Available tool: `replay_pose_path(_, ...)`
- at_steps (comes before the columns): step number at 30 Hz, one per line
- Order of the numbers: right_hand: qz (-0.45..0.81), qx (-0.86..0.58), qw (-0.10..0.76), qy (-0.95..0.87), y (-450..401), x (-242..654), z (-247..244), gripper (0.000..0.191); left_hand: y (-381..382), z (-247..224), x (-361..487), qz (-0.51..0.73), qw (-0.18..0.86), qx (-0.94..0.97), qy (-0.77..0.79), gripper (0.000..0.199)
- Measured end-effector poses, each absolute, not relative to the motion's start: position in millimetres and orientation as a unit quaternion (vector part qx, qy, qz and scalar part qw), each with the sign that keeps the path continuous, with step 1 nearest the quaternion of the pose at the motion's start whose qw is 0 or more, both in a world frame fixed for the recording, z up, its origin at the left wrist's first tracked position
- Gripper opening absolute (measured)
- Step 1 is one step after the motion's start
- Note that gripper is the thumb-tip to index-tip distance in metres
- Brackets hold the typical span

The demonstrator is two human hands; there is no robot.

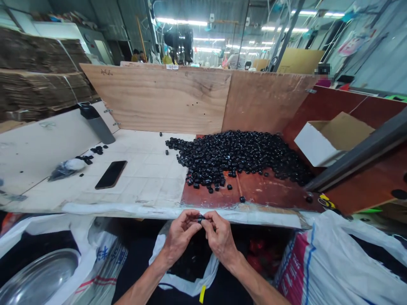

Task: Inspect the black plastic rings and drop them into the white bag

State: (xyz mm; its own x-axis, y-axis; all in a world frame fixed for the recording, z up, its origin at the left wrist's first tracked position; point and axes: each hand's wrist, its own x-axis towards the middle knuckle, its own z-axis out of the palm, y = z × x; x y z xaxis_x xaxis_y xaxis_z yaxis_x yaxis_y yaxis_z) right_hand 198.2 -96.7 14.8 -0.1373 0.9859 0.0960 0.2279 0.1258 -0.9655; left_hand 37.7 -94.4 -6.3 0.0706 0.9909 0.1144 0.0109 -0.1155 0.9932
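Between the fingertips of both hands is a small black ring-shaped part (200, 218), mostly covered by the fingers. My left hand (182, 231) pinches it from the left, and my right hand (219, 233) grips its other side. Both hands are just in front of the table's padded front edge, above an open white bag (208, 277) with dark contents. Beyond them on the table lies a large heap of similar black parts (235, 152), with a few loose ones near its front.
A phone (111, 174), a grey bottle (98, 125) and a small plastic bag (68, 166) are at left. A white box (321, 144) leans at right by a metal bar. Wooden boards (159, 99) wall the back. Big sacks (343, 258) and a metal bowl (41, 277) flank me.
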Motion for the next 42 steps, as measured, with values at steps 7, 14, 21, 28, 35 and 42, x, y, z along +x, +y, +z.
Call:
replay_pose_path(7, 0.739, -0.476, 0.382, -0.286, -92.0, 188.1, 10.4, 0.039, -93.4, -16.5, 20.9, 0.43, 0.259, 0.788, 0.357, 0.023)
replay_pose_path(14, 0.505, -0.513, 0.435, -0.54, -100.0, 191.1, 7.6, 0.027, -94.1, -5.1, 27.0, 0.46, 0.483, 0.592, 0.452, 0.026)
replay_pose_path(21, 0.6, -0.512, 0.417, -0.452, -99.5, 184.4, 1.8, 0.028, -99.3, -14.1, 21.2, 0.434, 0.302, 0.734, 0.426, 0.019)
replay_pose_path(28, 0.664, -0.518, 0.328, -0.428, -98.1, 183.0, 0.9, 0.036, -99.9, -3.2, 0.4, 0.356, 0.249, 0.831, 0.347, 0.022)
replay_pose_path(35, 0.132, -0.578, 0.31, -0.743, -30.5, 204.3, 15.7, 0.018, -29.4, 32.3, 12.4, 0.383, 0.172, 0.759, 0.499, 0.017)
replay_pose_path(42, 0.053, -0.631, 0.218, -0.743, 7.8, 199.7, -7.3, 0.016, 30.6, -2.4, 29.8, 0.278, 0.106, 0.782, 0.548, 0.028)
